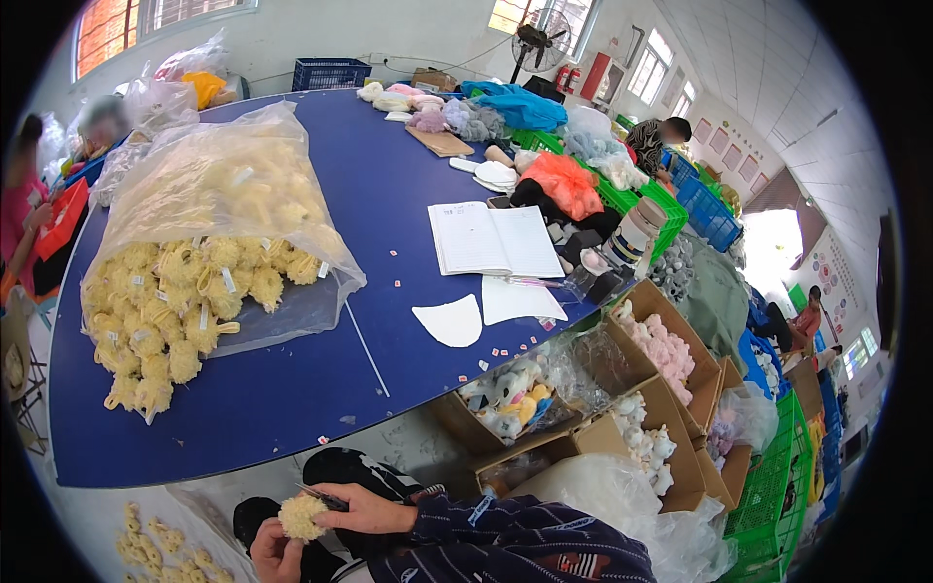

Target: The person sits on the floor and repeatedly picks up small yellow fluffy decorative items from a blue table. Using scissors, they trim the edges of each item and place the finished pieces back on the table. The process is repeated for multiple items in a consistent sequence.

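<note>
Blue table (321, 379), white walls (389, 29), bright windows (649, 63), wall fan (540, 41)

Pale yellow fluffy toy (301, 516), blue table (379, 194), white open notebook (494, 239), green crates (777, 486), pink plush (666, 348).

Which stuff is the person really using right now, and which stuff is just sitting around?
In use:
- fluffy yellow ball, held by the left hand
- small dark tool in the right hand
- big clear bag of yellow balls, more of the same

Just lying about:
- open notebook
- white cut shapes
- boxes of plush toys
- orange bag
</note>
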### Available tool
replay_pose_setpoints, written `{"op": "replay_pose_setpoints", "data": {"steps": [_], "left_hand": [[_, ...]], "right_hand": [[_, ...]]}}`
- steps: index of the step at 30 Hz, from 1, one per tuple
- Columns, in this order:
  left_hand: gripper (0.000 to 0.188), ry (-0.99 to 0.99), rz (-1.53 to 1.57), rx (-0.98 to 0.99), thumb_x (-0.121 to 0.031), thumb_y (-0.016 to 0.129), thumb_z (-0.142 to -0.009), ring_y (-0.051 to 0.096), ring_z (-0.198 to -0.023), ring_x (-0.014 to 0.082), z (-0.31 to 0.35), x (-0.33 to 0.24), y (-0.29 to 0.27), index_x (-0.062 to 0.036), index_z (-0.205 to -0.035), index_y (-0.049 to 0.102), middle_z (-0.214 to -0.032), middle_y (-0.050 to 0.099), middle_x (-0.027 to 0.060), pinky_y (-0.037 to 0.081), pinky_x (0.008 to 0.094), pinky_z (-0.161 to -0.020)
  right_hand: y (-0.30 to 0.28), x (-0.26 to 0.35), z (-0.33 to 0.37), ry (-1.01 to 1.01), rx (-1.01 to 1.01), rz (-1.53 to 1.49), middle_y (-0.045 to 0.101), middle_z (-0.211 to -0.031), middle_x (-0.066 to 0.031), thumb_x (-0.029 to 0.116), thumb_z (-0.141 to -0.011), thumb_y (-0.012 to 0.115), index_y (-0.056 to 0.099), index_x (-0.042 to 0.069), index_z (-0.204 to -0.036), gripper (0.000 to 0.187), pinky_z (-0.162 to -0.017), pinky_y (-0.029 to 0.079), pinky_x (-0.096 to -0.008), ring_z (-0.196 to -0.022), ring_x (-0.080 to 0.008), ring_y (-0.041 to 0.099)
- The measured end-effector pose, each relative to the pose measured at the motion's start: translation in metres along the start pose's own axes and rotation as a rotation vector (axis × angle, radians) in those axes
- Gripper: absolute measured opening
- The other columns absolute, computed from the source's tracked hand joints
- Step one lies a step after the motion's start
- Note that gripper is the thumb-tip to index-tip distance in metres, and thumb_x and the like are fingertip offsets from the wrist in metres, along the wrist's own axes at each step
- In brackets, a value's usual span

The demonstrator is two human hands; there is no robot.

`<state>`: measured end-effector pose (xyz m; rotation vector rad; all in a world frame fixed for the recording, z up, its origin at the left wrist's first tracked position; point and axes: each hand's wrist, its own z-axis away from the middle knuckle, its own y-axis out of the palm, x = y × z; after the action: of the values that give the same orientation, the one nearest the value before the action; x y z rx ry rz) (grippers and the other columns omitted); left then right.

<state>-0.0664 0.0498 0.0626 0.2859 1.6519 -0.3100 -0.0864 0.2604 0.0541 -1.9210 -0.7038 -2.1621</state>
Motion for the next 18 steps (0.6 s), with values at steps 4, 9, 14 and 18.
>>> {"op": "replay_pose_setpoints", "data": {"steps": [4,9,14,18], "left_hand": [[0.016,0.029,-0.083,0.020,-0.002,0.054,-0.089,0.057,-0.093,0.0182,-0.001,-0.003,-0.002,0.0025,-0.103,0.056,-0.108,0.058,0.0107,0.044,0.0289,-0.080],[0.016,-0.035,-0.058,-0.015,-0.002,0.052,-0.089,0.057,-0.093,0.0158,0.003,-0.001,-0.002,0.0024,-0.104,0.056,-0.105,0.060,0.0091,0.044,0.0276,-0.079],[0.017,-0.098,0.143,0.069,-0.003,0.052,-0.089,0.056,-0.091,0.0134,0.008,0.002,-0.001,0.0017,-0.105,0.057,-0.103,0.060,0.0072,0.044,0.0261,-0.078],[0.020,-0.168,0.216,0.148,-0.006,0.051,-0.090,0.056,-0.093,0.0140,0.017,0.013,-0.012,0.0013,-0.108,0.056,-0.105,0.060,0.0074,0.043,0.0268,-0.080]], "right_hand": [[0.000,0.005,0.000,0.039,0.005,0.030,0.055,-0.116,-0.0092,0.018,-0.088,0.059,0.041,-0.004,-0.130,0.050,-0.092,0.041,-0.0263,-0.106,-0.0122,0.051],[0.000,0.004,0.001,-0.021,0.022,0.077,0.051,-0.125,-0.0114,0.018,-0.089,0.057,0.040,-0.002,-0.132,0.050,-0.097,0.039,-0.0291,-0.113,-0.0156,0.049],[-0.004,0.003,0.001,-0.113,0.098,0.041,0.052,-0.122,-0.0094,0.017,-0.091,0.053,0.037,0.000,-0.135,0.050,-0.091,0.041,-0.0282,-0.106,-0.0141,0.051],[-0.006,0.020,0.003,0.179,0.214,-0.127,0.055,-0.095,0.0002,0.018,-0.091,0.052,0.037,0.003,-0.136,0.050,-0.058,0.041,-0.0185,-0.067,-0.0039,0.047]]}}
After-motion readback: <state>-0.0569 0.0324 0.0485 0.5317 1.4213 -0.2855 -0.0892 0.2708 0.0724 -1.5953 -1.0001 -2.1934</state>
